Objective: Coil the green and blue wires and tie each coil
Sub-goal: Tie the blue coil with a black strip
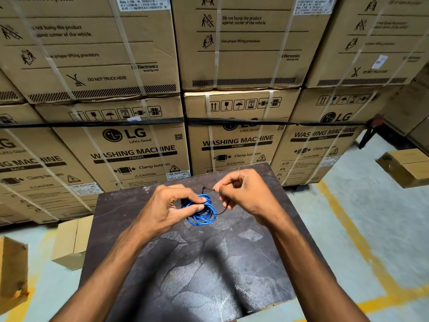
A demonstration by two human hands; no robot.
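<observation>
Above the worktop (199,263) our left hand (162,210) pinches the blue coil (201,213); beside the coil, our right hand (243,194) grips a black tie (210,189).

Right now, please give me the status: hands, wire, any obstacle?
Left hand pinching blue wire coil. Right hand holding thin black tie at coil. Green wire not in view. Dark tabletop unobstructed.

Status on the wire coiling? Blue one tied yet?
Done: the blue wire is coiled. In hand: the left hand pinches the coil over the dark table while the right hand works a thin black tie at it; not visibly fastened. Left: finishing that tie. No green wire in view, so its state is unknown.
</observation>
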